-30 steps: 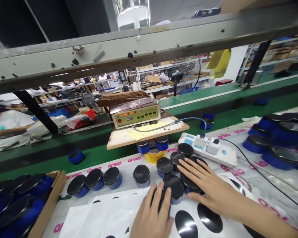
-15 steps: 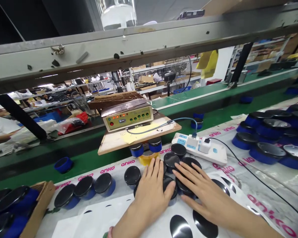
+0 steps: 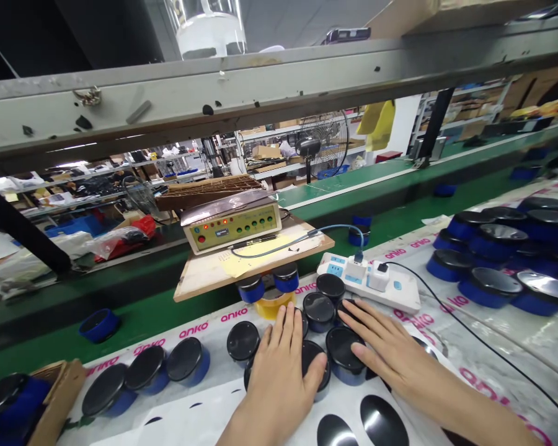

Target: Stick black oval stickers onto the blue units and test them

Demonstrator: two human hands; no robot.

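My left hand point(image 3: 281, 365) lies flat with fingers stretched over a cluster of round blue pieces with glossy black tops. Its thumb rests along the edge of one black-topped piece point(image 3: 310, 358). My right hand point(image 3: 395, 347) is spread, palm down, over the cluster's right side, partly covering a piece there. Between the hands, a larger black-topped piece point(image 3: 346, 350) and a smaller one point(image 3: 318, 310) show. Neither hand grasps anything. Below them, black oval stickers point(image 3: 384, 421) lie on a white sheet point(image 3: 348, 399). What sits beneath my palms is hidden.
A control box point(image 3: 232, 222) with lit red lights stands on a wooden board point(image 3: 186, 279). A white power strip point(image 3: 404, 294) trails a black cable rightward. More blue pieces point(image 3: 490, 285) crowd the right; a cardboard box point(image 3: 65, 396) of them is at left. A metal beam point(image 3: 283, 87) crosses above.
My right hand has shifted right, uncovering more of the larger black-topped piece between the hands. My left hand stays flat over the cluster. The camera view has moved slightly.
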